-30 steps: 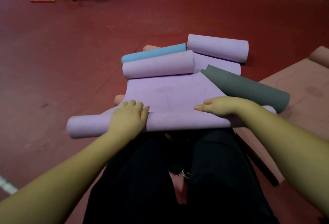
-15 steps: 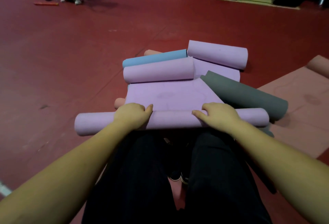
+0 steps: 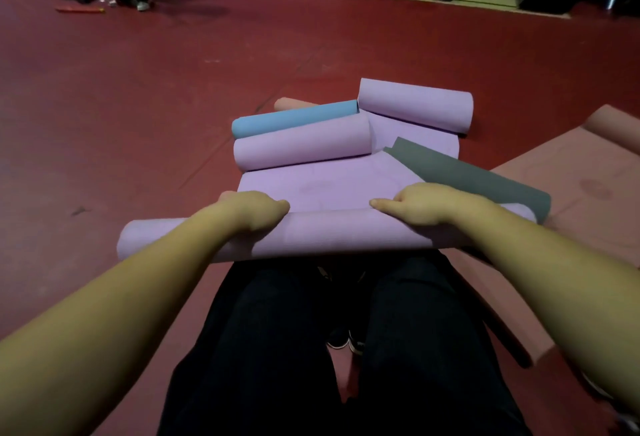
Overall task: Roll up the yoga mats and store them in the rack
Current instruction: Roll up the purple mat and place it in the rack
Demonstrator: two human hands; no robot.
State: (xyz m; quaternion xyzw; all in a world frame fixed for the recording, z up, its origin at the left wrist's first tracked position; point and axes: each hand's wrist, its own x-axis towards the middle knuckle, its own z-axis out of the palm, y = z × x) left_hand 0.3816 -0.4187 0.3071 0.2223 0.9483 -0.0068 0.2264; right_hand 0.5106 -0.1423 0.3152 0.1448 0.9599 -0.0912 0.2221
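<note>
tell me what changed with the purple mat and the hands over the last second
Both hands, left hand and right hand, kept rolling the purple roll forward, so it has grown thicker and the flat purple stretch ahead of it is shorter. The right hand shifted from flat on top to gripping. The grey mat, blue mat and the other purple rolls stayed put.
</note>
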